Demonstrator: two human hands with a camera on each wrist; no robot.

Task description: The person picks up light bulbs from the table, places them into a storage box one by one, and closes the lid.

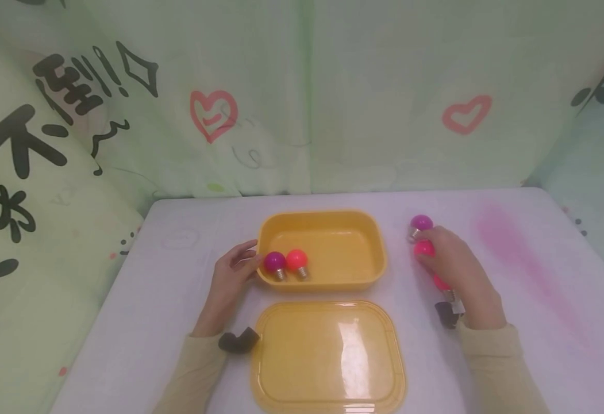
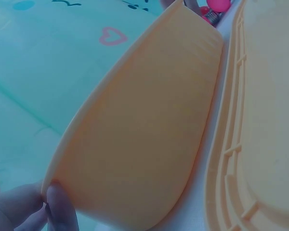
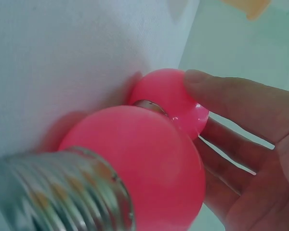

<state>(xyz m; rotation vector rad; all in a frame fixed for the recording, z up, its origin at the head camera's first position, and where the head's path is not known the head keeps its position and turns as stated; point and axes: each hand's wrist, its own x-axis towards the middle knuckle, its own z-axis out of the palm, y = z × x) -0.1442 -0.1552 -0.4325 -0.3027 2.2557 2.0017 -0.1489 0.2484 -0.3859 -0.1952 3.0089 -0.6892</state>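
At its left end, my left hand point(image 1: 231, 270) pinches the rim of a yellow plastic box point(image 1: 333, 248), thumb on one side and fingers on the other. Inside that end lie a purple light bulb point(image 1: 274, 261) and a pink light bulb point(image 1: 297, 260), side by side. Right of the box, my right hand point(image 1: 451, 259) holds another pink bulb point(image 3: 159, 94) between thumb and fingers, low at the table. Just beyond the fingertips sits a purple bulb point(image 1: 422, 222). A nearer pink bulb point(image 3: 139, 163), metal screw base toward the camera, lies by the wrist, partly hidden in the head view.
A yellow lid point(image 1: 307, 356) lies flat on the white table point(image 1: 126, 345), in front of the box. Printed curtains point(image 1: 333, 115) hang behind and beside the table. Dark wrist-camera mounts point(image 1: 238, 340) sit by both wrists.
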